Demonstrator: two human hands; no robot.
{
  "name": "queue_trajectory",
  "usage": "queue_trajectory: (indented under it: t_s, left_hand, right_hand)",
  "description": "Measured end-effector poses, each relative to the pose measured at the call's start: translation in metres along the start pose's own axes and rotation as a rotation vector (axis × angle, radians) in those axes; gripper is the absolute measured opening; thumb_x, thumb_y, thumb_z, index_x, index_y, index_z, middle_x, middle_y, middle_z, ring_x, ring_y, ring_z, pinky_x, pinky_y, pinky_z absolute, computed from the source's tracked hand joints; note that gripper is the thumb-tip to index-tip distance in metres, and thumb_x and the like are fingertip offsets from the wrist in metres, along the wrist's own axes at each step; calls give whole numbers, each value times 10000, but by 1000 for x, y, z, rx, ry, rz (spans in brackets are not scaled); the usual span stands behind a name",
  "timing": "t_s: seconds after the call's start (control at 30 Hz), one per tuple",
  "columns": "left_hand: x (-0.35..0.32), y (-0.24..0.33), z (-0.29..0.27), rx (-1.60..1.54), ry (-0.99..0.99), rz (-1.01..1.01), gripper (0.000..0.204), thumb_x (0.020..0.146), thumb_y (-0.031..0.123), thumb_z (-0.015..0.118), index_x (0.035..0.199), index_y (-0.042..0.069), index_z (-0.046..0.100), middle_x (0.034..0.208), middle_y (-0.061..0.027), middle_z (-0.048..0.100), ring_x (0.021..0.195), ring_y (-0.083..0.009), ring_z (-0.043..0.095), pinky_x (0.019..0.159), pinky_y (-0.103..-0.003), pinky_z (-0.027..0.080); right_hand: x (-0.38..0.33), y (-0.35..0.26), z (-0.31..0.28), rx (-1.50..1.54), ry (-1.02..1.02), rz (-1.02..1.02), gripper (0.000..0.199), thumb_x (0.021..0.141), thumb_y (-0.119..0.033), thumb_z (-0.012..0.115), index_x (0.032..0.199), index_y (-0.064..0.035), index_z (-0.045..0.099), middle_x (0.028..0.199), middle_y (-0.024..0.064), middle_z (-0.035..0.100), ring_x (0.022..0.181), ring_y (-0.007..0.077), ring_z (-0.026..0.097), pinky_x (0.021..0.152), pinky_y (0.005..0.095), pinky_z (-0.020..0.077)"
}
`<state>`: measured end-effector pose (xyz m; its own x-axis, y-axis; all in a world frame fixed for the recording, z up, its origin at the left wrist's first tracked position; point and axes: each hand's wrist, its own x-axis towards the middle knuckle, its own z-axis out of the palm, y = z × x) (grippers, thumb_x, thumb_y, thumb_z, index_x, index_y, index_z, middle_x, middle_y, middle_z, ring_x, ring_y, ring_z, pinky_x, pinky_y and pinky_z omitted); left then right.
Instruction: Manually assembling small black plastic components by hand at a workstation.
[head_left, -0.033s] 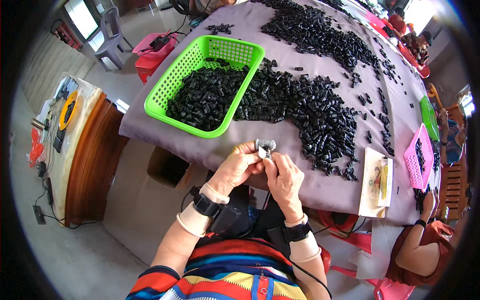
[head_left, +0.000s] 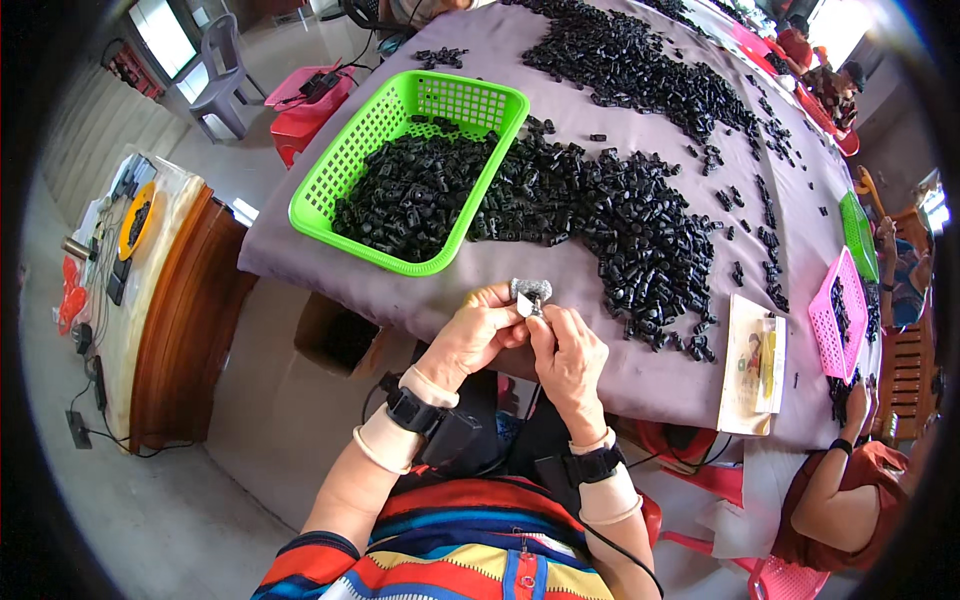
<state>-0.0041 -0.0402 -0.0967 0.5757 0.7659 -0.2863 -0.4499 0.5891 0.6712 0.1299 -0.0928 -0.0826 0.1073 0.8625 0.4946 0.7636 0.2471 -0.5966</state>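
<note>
**Grey part pinched at the table's near edge**

Grey metal part (head_left: 530, 291), one only, sits between both hands just above the near edge of the purple-covered table (head_left: 600, 370). The left hand (head_left: 478, 335) curls around it, thumb and fingers pinching its lower side; the right hand (head_left: 568, 352) grips it from below with its fingertips. Beyond the hands lies one green basket (head_left: 345, 165), its near rim close to the table edge and full of small black plastic parts (head_left: 620, 215), which also spill in a heap too many to count. Bare cloth stays free between hands and heap. Right of it lie one pink basket (head_left: 822, 318) and one flat card packet (head_left: 752, 362).
</note>
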Motion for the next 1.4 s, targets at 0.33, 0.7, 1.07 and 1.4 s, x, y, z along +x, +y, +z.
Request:
queue_trajectory:
  t_s: [0.33,0.7,1.07,1.4]
  left_hand:
    - [-1,1,-1,-102,-66,-10,225,873,29,478,1061,25,601,781,-1,590,605,-76,514,580,-193,443]
    - [-2,3,2,-59,-80,-15,212,873,62,500,1054,49,610,757,12,578,599,-64,495,538,-173,386]
    - [-2,4,0,-107,-66,-60,236,878,82,510,1097,51,591,771,30,570,604,-66,493,525,-176,381]
    - [-2,4,3,-47,-68,-11,214,888,93,511,1082,60,596,780,27,575,612,-64,497,522,-171,384]
  right_hand:
    - [0,-1,-3,52,-9,8,112,786,-164,638,807,-71,581,668,83,550,561,269,551,496,343,431]
    - [1,2,0,95,21,32,115,777,-143,647,832,-58,590,684,87,563,562,269,556,499,337,435]
    - [0,-2,-4,105,-11,19,119,759,-123,657,826,-47,595,684,86,568,564,262,564,507,331,442]
    - [1,-2,-5,68,4,35,102,786,-134,635,833,-55,592,698,90,576,579,265,564,521,334,443]
